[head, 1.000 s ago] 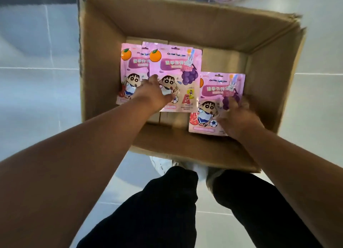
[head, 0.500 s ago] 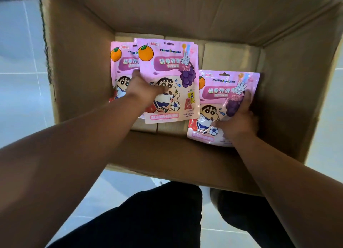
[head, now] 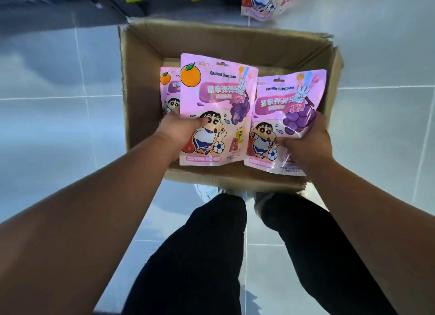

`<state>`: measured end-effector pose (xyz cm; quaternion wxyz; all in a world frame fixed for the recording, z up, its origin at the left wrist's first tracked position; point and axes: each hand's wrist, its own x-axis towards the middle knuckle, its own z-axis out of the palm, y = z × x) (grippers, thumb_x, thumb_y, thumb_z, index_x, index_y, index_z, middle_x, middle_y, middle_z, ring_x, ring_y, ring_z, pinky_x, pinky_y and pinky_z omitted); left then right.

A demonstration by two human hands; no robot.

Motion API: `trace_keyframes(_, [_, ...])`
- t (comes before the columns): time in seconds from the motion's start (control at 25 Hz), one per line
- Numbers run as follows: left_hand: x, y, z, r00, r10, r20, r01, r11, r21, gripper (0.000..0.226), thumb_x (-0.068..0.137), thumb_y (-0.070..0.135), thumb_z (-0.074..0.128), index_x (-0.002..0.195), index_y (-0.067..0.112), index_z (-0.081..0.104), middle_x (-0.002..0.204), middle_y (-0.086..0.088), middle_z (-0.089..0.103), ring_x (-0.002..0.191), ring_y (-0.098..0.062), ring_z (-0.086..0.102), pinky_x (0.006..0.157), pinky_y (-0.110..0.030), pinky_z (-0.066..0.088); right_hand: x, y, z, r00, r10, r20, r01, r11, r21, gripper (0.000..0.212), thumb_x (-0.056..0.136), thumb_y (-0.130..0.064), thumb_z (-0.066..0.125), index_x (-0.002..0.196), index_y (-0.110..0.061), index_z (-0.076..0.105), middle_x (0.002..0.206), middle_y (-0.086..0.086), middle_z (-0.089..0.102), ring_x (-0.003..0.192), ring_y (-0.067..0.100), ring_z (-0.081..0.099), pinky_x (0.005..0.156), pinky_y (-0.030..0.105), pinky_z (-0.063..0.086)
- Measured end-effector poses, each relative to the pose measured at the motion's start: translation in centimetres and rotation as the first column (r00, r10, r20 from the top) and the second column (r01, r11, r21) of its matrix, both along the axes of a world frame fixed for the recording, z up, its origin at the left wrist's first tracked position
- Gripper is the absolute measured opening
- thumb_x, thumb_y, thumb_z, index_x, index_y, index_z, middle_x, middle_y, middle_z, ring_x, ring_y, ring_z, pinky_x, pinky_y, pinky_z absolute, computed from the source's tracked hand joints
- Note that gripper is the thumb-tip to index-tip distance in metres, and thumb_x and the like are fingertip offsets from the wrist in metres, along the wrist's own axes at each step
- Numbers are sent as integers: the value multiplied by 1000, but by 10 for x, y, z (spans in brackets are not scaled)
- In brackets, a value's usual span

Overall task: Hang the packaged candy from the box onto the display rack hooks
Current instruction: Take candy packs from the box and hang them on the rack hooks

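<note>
Pouches of glossy pink film fill both your hands, held over the open cardboard box (head: 146, 46) that sits on the tiled floor (head: 58, 126) at 12 o'clock from your legs (head: 200, 255). Your left hand (head: 181, 133) clamps the front pouch (head: 219, 98) at its lower left, thumb laid across the printed face and the other fingers hidden behind it; a second pouch (head: 168, 88) peeks out at 9 o'clock of the first, and you cannot tell whether it shares that grip or lies loose behind. Your right hand (head: 306, 147) pinches the right pouch (head: 289, 102) at its 4 o'clock corner, fingers curled round the right edge, thumb pressed on the front.

Judge them light and soft: the film looks slick, so a lazy pinch may slide; the lower half seems to carry the loose sweets, so the body will likely sag and swing; the flat sealed top looks the stiffest part. Each has a hang slot (head: 222, 63) at 12 o'clock of its face; to thread a hook you probably want to shift your hold up to just beneath that slot, thumb in front, fingers behind, the slot itself left uncovered.

Hung pouches (head: 259, 3) show at the frame's 12 to 1 o'clock edge, well apart from the box; the hooks themselves are out of view.
</note>
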<state>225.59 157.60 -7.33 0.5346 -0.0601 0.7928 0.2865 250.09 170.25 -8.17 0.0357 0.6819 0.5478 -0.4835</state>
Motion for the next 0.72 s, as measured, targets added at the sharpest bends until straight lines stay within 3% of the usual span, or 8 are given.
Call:
trace_keyframes(0.16, [-3,-6,104,998,45,38,-48,997,67,21,79,19,81,98,23,72,98,-7,78,86,-32,76,84,-56,59,-1,5,107,994,77,-75,-75,997,35,77,67,-12,87,127,-19,40,107,-7,60,101,22,62,91,39,53])
trace_keyframes(0.28, [-1,-10,203,997,67,25,-70,986,149,22,80,13,79,98,23,72,99,-8,78,88,-32,76,84,-55,59,2,7,202,989,53,-135,-47,998,44,72,68,-10,87,123,-22,41,102,-9,62,98,19,63,82,32,53])
trace_keyframes(0.44, [6,-14,316,999,46,16,-48,969,243,27,87,3,70,109,18,69,103,-11,77,88,-30,76,76,-43,61,11,8,305,977,18,-212,-6,998,57,73,69,-10,87,125,-22,41,107,-5,64,103,20,64,94,41,52])
trace_keyframes(0.6, [1,-13,416,999,11,-36,1,951,308,22,87,6,71,104,20,70,100,-11,77,86,-31,76,78,-46,60,8,15,397,944,9,-329,19,997,81,61,76,-12,83,117,-28,41,109,-5,66,107,21,65,97,45,52])
trace_keyframes(0.72, [-6,-6,478,990,18,-138,32,934,356,15,88,7,70,98,18,68,82,-5,76,63,-15,74,52,-27,57,1,25,456,905,18,-424,43,990,134,59,78,-12,81,119,-25,41,106,-13,63,103,14,65,90,32,54])
